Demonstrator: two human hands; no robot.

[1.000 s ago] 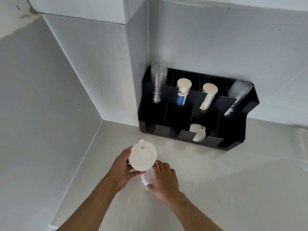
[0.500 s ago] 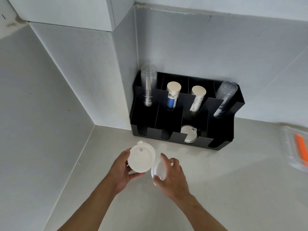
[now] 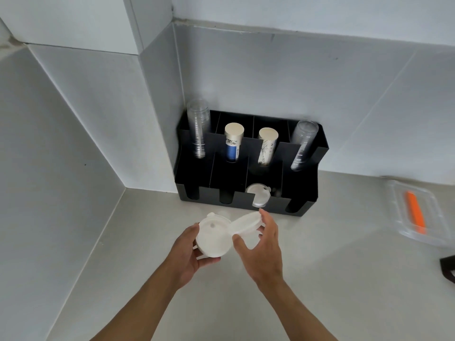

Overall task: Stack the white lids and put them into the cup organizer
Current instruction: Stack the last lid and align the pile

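My left hand [image 3: 187,252] grips a round white lid [image 3: 213,236], its flat face turned toward me. Beside it, my right hand [image 3: 261,244] holds a second white lid [image 3: 245,223] tilted, its edge touching the first lid's right rim. Both lids hover over the counter just in front of the black cup organizer [image 3: 305,193], which stands in the wall corner. Another white lid [image 3: 258,196] leans in the organizer's third front slot. Stacks of clear cups [image 3: 199,129] and paper cups [image 3: 232,141] fill its rear compartments.
A clear plastic tray [image 3: 418,215] holding an orange item lies on the counter at the right. A dark object [image 3: 448,265] pokes in at the right edge. Tiled walls close the counter on the left and back.
My right hand lifted the second lid off the counter and brought it up against the lid in my left hand. The view shifted so the organizer sits lower and the tray appeared.
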